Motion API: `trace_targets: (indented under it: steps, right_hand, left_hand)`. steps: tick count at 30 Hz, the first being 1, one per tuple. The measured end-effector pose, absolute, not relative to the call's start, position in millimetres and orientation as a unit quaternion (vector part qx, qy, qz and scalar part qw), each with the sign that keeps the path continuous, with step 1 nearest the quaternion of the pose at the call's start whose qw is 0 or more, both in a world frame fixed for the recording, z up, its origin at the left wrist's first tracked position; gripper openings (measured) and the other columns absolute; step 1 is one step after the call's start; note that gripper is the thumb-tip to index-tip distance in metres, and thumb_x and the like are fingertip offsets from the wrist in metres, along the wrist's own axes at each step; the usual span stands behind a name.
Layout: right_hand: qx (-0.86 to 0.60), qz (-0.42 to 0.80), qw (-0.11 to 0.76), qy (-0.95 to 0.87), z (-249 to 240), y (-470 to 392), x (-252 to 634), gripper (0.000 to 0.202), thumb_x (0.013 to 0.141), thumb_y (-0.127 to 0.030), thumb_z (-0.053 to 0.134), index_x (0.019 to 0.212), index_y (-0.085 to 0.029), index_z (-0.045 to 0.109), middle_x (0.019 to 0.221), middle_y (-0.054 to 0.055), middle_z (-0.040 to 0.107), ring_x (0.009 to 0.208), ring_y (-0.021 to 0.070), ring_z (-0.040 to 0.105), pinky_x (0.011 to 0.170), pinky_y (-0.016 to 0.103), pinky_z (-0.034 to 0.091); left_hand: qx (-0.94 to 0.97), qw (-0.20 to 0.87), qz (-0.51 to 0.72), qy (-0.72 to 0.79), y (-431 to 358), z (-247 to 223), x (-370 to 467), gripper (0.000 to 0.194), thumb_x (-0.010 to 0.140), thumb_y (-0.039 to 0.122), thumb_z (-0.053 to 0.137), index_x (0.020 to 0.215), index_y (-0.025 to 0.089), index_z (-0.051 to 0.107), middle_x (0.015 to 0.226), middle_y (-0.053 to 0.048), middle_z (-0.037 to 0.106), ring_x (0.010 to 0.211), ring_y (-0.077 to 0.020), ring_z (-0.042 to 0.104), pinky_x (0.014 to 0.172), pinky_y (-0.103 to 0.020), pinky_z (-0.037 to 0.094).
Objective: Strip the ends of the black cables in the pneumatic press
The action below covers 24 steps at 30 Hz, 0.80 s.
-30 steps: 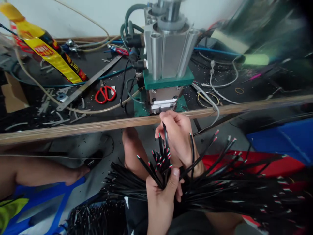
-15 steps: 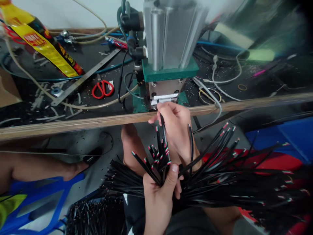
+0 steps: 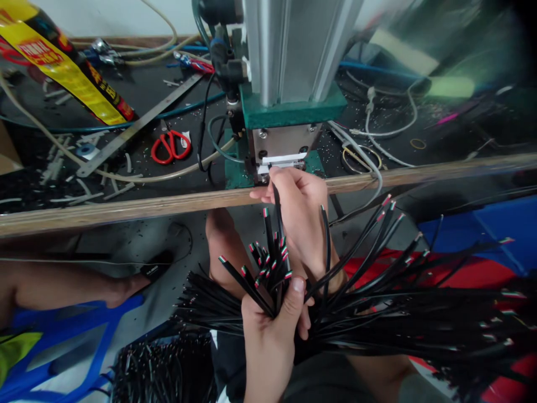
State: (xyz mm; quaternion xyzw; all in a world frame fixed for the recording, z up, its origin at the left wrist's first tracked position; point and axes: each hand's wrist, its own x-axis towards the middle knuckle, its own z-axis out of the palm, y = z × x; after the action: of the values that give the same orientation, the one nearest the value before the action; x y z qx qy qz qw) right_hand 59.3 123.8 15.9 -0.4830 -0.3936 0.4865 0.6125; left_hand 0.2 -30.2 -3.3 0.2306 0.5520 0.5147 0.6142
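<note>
Your left hand (image 3: 271, 341) clasped slim black cables (image 3: 268, 274) while your right hand (image 3: 300, 204) pinched a single cable (image 3: 277, 204), best kept straight, at the silver-and-green metal press (image 3: 289, 67).

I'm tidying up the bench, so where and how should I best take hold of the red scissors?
Probably by the red loops of the scissors, reaching from the bench's front edge over the pale hose. They seem to lie flat, loops toward that edge, blades pointing away.
</note>
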Motion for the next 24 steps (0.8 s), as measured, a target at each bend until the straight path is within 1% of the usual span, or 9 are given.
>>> trace_targets:
  steps: [3, 6, 10, 12, 14, 19, 20, 24]
  right_hand:
    - [-0.488, 0.487, 0.609, -0.392, 17.8, 124.6, 58.9, 0.038, 0.103, -0.04, 0.067, 0.069, -0.023, 0.062, 0.062, -0.003, 0.07, 0.076, 0.0199, 0.082, 0.072, 0.03, 0.052]
    - [-0.492, 0.486, 0.606, -0.393, 21.2, 124.6, 58.5, 0.039, 0.102, -0.04, 0.066, 0.068, -0.023, 0.062, 0.061, -0.004, 0.069, 0.078, 0.0208, 0.083, 0.072, 0.03, 0.053]
    - [-0.507, 0.49, 0.59, -0.393, 25.1, 123.4, 58.4, 0.039, 0.102, -0.039, 0.065, 0.067, -0.023, 0.061, 0.065, 0.0, 0.077, 0.078, 0.021, 0.082, 0.067, 0.031, 0.049]
    - [-0.511, 0.489, 0.591, -0.388, 26.5, 122.9, 58.2, 0.037, 0.101, -0.038, 0.065, 0.067, -0.023, 0.062, 0.066, 0.001, 0.078, 0.077, 0.021, 0.081, 0.066, 0.031, 0.048]
    - [-0.51, 0.488, 0.595, -0.384, 27.8, 122.8, 57.8, 0.036, 0.1, -0.036, 0.065, 0.066, -0.023, 0.062, 0.063, 0.0, 0.074, 0.078, 0.0215, 0.082, 0.066, 0.03, 0.047]
    - [-0.516, 0.49, 0.594, -0.375, 32.0, 123.0, 55.9, 0.04, 0.1, -0.033, 0.064, 0.062, -0.024, 0.057, 0.057, -0.003, 0.059, 0.081, 0.0235, 0.085, 0.066, 0.028, 0.049]
    - [-0.52, 0.489, 0.592, -0.374, 32.6, 122.9, 55.5, 0.04, 0.1, -0.032, 0.064, 0.061, -0.024, 0.057, 0.056, -0.003, 0.058, 0.082, 0.0236, 0.085, 0.066, 0.028, 0.05]
    - [-0.522, 0.48, 0.594, -0.38, 33.2, 122.0, 55.0, 0.04, 0.099, -0.031, 0.064, 0.061, -0.024, 0.057, 0.058, -0.002, 0.063, 0.083, 0.0238, 0.085, 0.069, 0.029, 0.054]
  left_hand:
    - [0.236, 0.613, 0.517, 0.549, -29.3, -2.6, 0.1, 0.066, 0.091, 0.073, 0.09, 0.055, 0.021, 0.072, 0.046, 0.0, 0.058, 0.042, -0.0122, 0.053, 0.043, -0.025, 0.042]
    - [0.237, 0.609, 0.52, 0.55, -28.7, -2.1, -0.5, 0.065, 0.09, 0.073, 0.091, 0.054, 0.021, 0.072, 0.047, -0.001, 0.059, 0.041, -0.0121, 0.052, 0.043, -0.025, 0.043]
    - [0.234, 0.609, 0.516, 0.555, -28.9, -2.8, -1.2, 0.065, 0.09, 0.072, 0.091, 0.056, 0.02, 0.073, 0.049, -0.002, 0.063, 0.042, -0.0119, 0.054, 0.042, -0.024, 0.042]
    - [0.234, 0.609, 0.515, 0.555, -29.3, -3.1, -1.3, 0.066, 0.091, 0.071, 0.091, 0.055, 0.02, 0.072, 0.049, -0.002, 0.062, 0.043, -0.0112, 0.054, 0.043, -0.023, 0.041]
    - [0.233, 0.611, 0.516, 0.553, -29.7, -3.1, -1.3, 0.066, 0.092, 0.071, 0.09, 0.055, 0.019, 0.072, 0.048, -0.002, 0.061, 0.043, -0.0103, 0.053, 0.043, -0.022, 0.039]
    - [0.221, 0.622, 0.524, 0.539, -28.3, -2.4, -1.2, 0.06, 0.09, 0.07, 0.092, 0.063, 0.018, 0.079, 0.051, -0.002, 0.065, 0.041, -0.0096, 0.051, 0.042, -0.019, 0.039]
    - [0.219, 0.621, 0.526, 0.538, -27.8, -2.4, -1.2, 0.059, 0.09, 0.07, 0.093, 0.064, 0.018, 0.079, 0.051, -0.002, 0.065, 0.041, -0.0094, 0.051, 0.042, -0.019, 0.039]
    - [0.228, 0.618, 0.526, 0.538, -27.6, -2.4, -1.5, 0.058, 0.092, 0.068, 0.092, 0.065, 0.018, 0.079, 0.052, -0.002, 0.066, 0.041, -0.0089, 0.052, 0.042, -0.017, 0.04]
